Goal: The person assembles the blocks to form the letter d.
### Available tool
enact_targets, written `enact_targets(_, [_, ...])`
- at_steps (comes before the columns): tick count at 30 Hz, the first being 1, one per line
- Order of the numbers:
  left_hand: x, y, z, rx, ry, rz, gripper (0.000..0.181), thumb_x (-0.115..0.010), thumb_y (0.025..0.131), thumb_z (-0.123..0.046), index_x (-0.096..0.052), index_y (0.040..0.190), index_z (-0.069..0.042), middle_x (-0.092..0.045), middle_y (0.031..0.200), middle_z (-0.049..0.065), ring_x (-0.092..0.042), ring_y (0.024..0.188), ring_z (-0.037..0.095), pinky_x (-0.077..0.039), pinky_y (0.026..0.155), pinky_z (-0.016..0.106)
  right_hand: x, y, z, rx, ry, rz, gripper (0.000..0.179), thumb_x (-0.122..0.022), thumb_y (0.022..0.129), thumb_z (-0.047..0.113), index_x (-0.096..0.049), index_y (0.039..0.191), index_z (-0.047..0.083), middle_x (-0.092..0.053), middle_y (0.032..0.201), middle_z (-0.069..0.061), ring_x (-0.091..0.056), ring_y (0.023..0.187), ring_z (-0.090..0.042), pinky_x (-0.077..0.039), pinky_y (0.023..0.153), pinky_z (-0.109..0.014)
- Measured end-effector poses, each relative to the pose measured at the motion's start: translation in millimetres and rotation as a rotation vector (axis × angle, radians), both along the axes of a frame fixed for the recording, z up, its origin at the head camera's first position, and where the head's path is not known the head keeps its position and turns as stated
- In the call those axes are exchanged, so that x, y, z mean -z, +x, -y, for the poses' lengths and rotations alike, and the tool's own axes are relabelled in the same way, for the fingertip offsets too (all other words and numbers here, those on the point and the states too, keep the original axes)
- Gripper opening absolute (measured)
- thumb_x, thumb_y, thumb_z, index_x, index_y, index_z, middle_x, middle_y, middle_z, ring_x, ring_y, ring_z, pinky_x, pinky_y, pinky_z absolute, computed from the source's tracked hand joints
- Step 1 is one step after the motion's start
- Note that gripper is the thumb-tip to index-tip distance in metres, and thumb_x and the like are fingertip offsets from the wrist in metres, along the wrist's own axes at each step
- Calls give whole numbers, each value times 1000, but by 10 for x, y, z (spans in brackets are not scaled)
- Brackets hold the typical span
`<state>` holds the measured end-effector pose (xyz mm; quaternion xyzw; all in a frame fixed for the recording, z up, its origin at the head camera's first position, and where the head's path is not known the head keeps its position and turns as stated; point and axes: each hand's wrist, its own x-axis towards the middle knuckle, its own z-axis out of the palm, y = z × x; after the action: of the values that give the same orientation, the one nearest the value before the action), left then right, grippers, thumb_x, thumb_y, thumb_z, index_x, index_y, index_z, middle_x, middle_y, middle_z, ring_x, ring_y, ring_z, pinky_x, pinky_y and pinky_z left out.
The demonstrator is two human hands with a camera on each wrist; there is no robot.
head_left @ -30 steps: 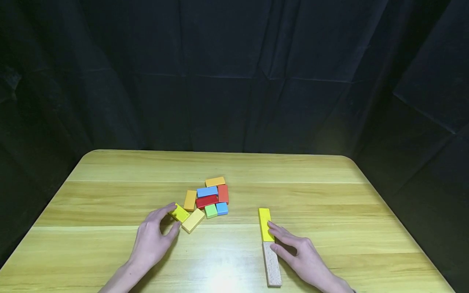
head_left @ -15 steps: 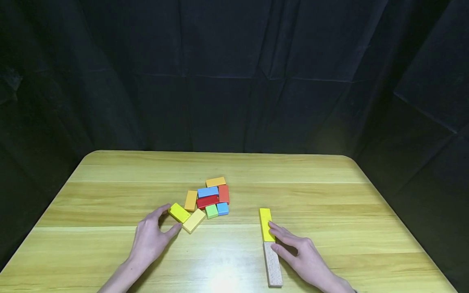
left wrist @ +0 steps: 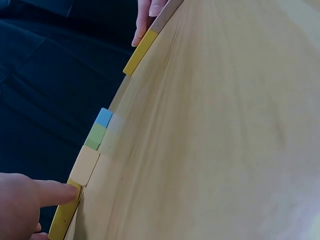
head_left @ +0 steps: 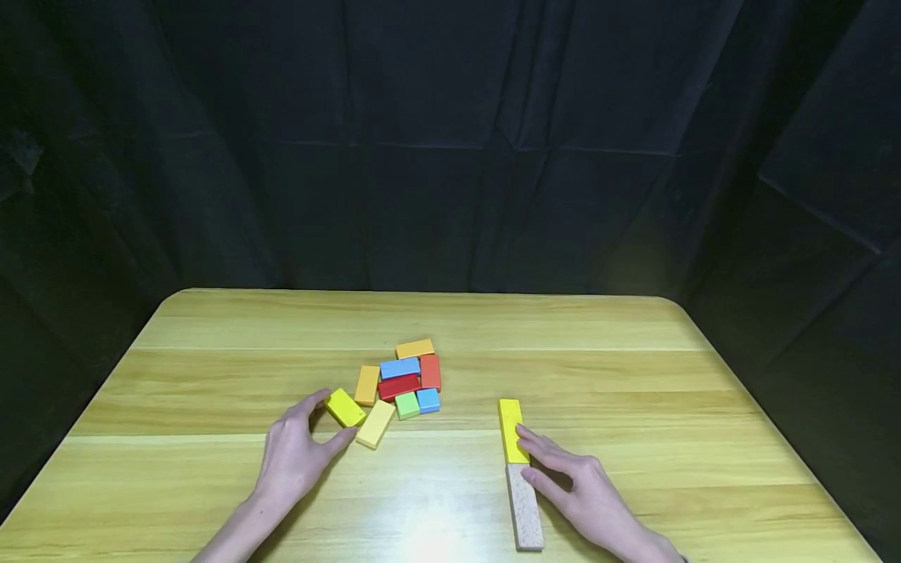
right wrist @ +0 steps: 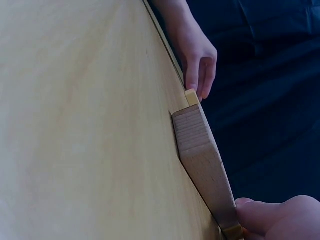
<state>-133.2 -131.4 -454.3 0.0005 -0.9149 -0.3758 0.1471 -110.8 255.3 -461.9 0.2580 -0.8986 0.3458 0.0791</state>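
My left hand is at a yellow block lying flat at the left of a block cluster. The forefinger is at its far end and the thumb at its near end, pinching it. The thumb shows against this block in the left wrist view; the other fingers are partly hidden. Beside it lies a cream block. My right hand rests along the right side of two blocks set end to end: a longer yellow block and a speckled pale wooden block. Its fingertips touch the yellow one, its thumb the join.
Past the left hand sit two orange blocks, two blue blocks, a dark red block, a lighter red block and a green block. Dark curtains hang behind the wooden table.
The left thumb has slid right along the yellow block's near end. The cream block has turned more upright and shifted slightly right. The right hand and its two blocks have stayed put.
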Motion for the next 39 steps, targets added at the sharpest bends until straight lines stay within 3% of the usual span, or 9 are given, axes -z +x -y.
enact_targets(8, [8,17,34,-7,-43,-44,68,-90,71,-23,-62,126,5,-68,119,24,-66,109,42,-56,89,55,10,4,7,-3,0,2,39,-66,97,25,-65,133,9,-54,147,4,-53,131,-24,-33,106,-11])
enact_targets(14, [1,26,50,-10,-47,-37,68,-90,71,-23,-61,126,5,-67,122,25,-64,112,43,-55,91,56,4,0,15,-14,6,11,38,-64,98,25,-65,132,8,-53,148,3,-52,132,-24,-33,107,-13])
enact_targets(23, [0,27,73,-4,-4,-39,67,-90,71,-18,-60,126,7,-67,118,27,-66,107,42,-55,92,54,-7,-8,14,-14,13,11,37,-64,98,25,-65,132,9,-53,147,4,-52,132,-24,-32,108,-13])
enact_targets(28, [-13,26,81,-11,28,-17,67,-88,74,-19,-59,129,6,-66,122,27,-64,111,44,-54,94,55,-5,-4,14,-24,11,1,37,-65,98,24,-65,131,8,-54,147,2,-52,132,-25,-31,108,-12])
enact_targets(39, [-42,27,46,-10,85,-45,65,-87,76,-17,-59,131,2,-65,126,24,-64,116,41,-51,99,54,-23,-16,-12,-34,11,15,37,-65,98,25,-66,131,8,-53,147,2,-52,133,-25,-32,107,-12])
